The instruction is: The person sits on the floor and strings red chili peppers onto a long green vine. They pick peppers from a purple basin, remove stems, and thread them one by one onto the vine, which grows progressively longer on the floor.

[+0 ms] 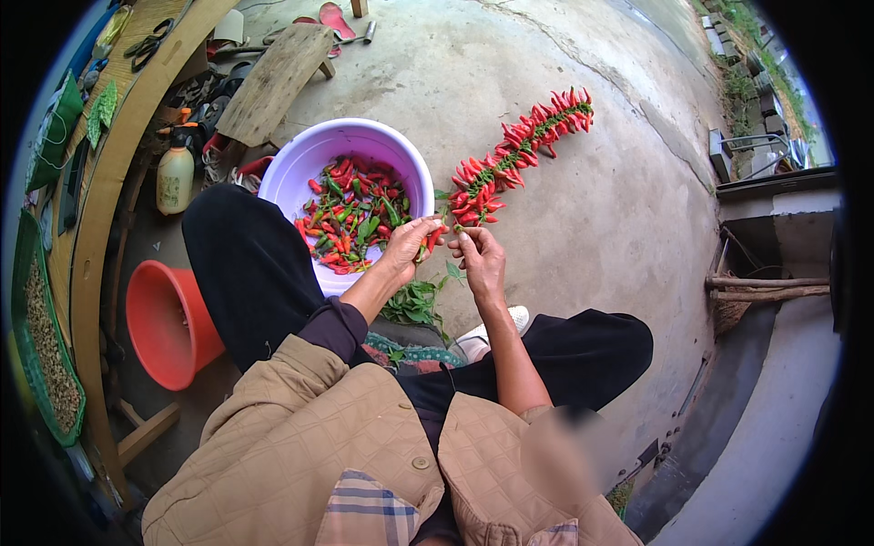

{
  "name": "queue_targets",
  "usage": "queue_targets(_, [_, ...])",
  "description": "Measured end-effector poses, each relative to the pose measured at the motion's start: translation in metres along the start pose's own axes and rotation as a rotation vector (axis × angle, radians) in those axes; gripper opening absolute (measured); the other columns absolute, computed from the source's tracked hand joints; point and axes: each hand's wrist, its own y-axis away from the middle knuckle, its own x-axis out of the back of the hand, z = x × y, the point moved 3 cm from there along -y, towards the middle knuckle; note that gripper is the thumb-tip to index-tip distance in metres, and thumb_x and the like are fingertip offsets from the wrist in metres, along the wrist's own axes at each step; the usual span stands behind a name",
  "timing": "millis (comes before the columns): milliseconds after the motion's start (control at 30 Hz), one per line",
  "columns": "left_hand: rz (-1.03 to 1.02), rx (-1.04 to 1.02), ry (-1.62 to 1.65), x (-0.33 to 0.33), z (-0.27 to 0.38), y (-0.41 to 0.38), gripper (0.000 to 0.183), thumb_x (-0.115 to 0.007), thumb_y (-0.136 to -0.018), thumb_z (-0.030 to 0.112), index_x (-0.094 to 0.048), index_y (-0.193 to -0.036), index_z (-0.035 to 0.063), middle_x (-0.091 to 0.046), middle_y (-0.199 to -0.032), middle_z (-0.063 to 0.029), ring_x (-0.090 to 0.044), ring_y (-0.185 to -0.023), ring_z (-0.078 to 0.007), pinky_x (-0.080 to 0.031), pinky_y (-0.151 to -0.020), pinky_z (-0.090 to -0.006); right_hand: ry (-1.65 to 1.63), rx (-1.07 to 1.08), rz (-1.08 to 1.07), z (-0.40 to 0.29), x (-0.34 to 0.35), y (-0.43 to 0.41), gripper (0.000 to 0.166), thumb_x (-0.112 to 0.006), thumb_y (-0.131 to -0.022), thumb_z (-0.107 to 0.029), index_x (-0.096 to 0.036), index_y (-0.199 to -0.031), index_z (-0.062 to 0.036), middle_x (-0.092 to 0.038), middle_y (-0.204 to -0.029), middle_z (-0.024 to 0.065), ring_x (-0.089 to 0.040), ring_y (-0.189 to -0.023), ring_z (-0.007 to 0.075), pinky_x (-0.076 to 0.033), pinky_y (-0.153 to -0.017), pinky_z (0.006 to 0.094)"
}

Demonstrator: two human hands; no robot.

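Note:
Red chili peppers [434, 239] stick out between the fingers of my left hand [407, 247], which is over the right rim of a purple-white plastic basin [281, 179]. Loose red and green chilies [355, 211] lie in that basin. My right hand [483, 259] has thumb and forefinger pinched together at the near end of a long string of red chilies [509, 164]. A small green bit shows at those fingertips; whether it is a stem or the string is too small to tell. The strung chilies stretch away across the concrete floor, green stems along the middle.
Picked green leaves [415, 302] lie below the basin, near my white shoe [478, 334]. At left are an orange-red bucket [153, 327] on its side, a spray bottle [175, 174], a low wooden bench [280, 78] and a wooden table [102, 225] with scissors [149, 44].

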Motion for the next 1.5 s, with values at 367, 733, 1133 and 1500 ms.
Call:
queue_targets(367, [0.007,0.074,-0.017,0.004,-0.005,-0.002,0.022,-0.064,-0.086,0.027,-0.065,-0.091,0.0052,-0.060,-0.067,-0.0029,-0.048,-0.050,-0.0060,-0.029,-0.040,-0.0196,0.162,0.092,-0.024,-0.006,-0.001,0.002,0.020,-0.058,-0.090,-0.016,-0.065,-0.099,0.0009,-0.064,-0.071,0.0029,-0.054,-0.062,0.0070,-0.044,-0.057,0.0223])
queue_targets(733, [-0.012,0.083,0.045,0.003,-0.006,-0.001,0.023,-0.063,-0.087,0.022,-0.062,-0.100,0.0034,-0.065,-0.086,-0.0016,-0.057,-0.065,-0.0076,-0.032,-0.041,-0.0202,0.186,0.060,-0.018,-0.008,-0.001,0.003,0.021,-0.058,-0.089,-0.016,-0.066,-0.099,0.0000,-0.063,-0.067,0.0017,-0.053,-0.059,0.0060,-0.042,-0.054,0.0219])
queue_targets(1133, [-0.013,0.079,0.034,0.003,-0.011,-0.001,0.025,-0.063,-0.086,0.019,-0.059,-0.104,0.0027,-0.064,-0.088,-0.0030,-0.058,-0.067,-0.0081,-0.034,-0.040,-0.0200,0.197,0.061,-0.006,-0.005,-0.001,0.004,0.019,-0.057,-0.088,-0.014,-0.066,-0.096,0.0009,-0.063,-0.065,0.0017,-0.052,-0.056,0.0056,-0.041,-0.052,0.0219])
queue_targets(1500, [-0.038,0.103,-0.036,-0.001,-0.018,0.003,0.025,-0.062,-0.086,0.019,-0.059,-0.106,0.0060,-0.062,-0.080,0.0007,-0.057,-0.067,-0.0044,-0.032,-0.042,-0.0181,0.111,0.057,-0.020,0.003,-0.001,0.002,0.018,-0.058,-0.090,-0.016,-0.064,-0.093,0.0010,-0.066,-0.071,0.0035,-0.056,-0.058,0.0063,-0.042,-0.052,0.0208])
